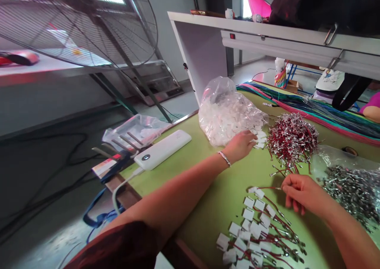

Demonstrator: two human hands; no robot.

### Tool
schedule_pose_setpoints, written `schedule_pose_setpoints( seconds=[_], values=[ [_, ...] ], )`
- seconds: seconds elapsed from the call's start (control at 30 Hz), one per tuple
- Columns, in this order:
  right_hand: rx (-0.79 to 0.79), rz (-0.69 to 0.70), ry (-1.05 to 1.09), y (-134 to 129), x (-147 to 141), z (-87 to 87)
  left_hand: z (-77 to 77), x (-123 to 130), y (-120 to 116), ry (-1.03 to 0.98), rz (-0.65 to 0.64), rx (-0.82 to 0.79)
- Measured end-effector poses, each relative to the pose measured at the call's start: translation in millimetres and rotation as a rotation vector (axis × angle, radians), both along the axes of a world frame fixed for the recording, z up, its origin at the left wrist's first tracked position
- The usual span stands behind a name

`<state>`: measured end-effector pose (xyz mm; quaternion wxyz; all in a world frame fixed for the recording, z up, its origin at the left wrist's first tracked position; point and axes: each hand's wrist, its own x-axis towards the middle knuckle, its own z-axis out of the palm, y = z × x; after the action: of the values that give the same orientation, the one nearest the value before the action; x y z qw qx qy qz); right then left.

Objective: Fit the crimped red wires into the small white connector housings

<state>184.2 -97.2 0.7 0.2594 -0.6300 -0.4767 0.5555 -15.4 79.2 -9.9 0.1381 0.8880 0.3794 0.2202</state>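
Observation:
My left hand [241, 145], with a bracelet at the wrist, reaches to the small white plastic connector housings [261, 140] spilling from a clear bag [218, 120]. Its fingers are stretched out, the tips at the pile's edge. My right hand [299, 193] pinches the metal-tipped end of a short red wire [270, 187]; the wire's other end runs to a white housing [253, 189] on the table. Below lie several rows of white housings with red wires [274, 241] attached. Beyond my right hand sits a heap of short red wires with metal terminals [292, 138].
A white power bank [166, 149] with a cable lies at the left edge of the green table [166, 186]. Loose metal terminals [350, 189] on clear plastic are at the right. Long coloured wires [314, 110] run along the back. A large fan [89, 27] stands at the left.

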Motion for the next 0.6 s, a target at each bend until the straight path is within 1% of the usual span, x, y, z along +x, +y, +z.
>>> schedule_pose_setpoints(
  seconds=[0.1,0.17,0.2,0.23,0.3,0.33,0.37,0.4,0.43,0.47,0.6],
  values=[
    [-0.121,0.248,-0.09,-9,5,11.5,-10.7,9,-6,0.181,-0.065,0.13],
    [-0.1,0.364,-0.17,-11,14,20.5,-14.7,14,-8,0.258,-0.07,0.185],
    [-0.042,0.38,-0.23,-10,22,24.7,-16.1,14,-8,0.273,-0.069,0.2],
    [0.037,0.363,-0.315,-8,31,28.5,-17.4,15,-7,0.273,-0.071,0.211],
    [0.21,0.245,-0.577,-4,54,34.4,-19.6,14,-3,0.247,-0.088,0.221],
    [0.261,0.167,-0.748,-2,65,36.2,-20.4,14,-2,0.228,-0.095,0.22],
    [0.281,0.096,-0.905,1,75,37.1,-20.9,13,-1,0.21,-0.1,0.216],
    [0.286,0.046,-1.019,3,82,37.0,-21.2,13,0,0.198,-0.104,0.211],
    [0.292,0.022,-1.084,4,86,36.1,-21.2,13,0,0.193,-0.106,0.206],
    [0.311,0.02,-1.098,6,88,34.6,-21.0,13,0,0.196,-0.106,0.2],
    [0.424,0.068,-1.013,8,82,28.3,-20.1,13,-2,0.229,-0.071,0.19]
  ],
)
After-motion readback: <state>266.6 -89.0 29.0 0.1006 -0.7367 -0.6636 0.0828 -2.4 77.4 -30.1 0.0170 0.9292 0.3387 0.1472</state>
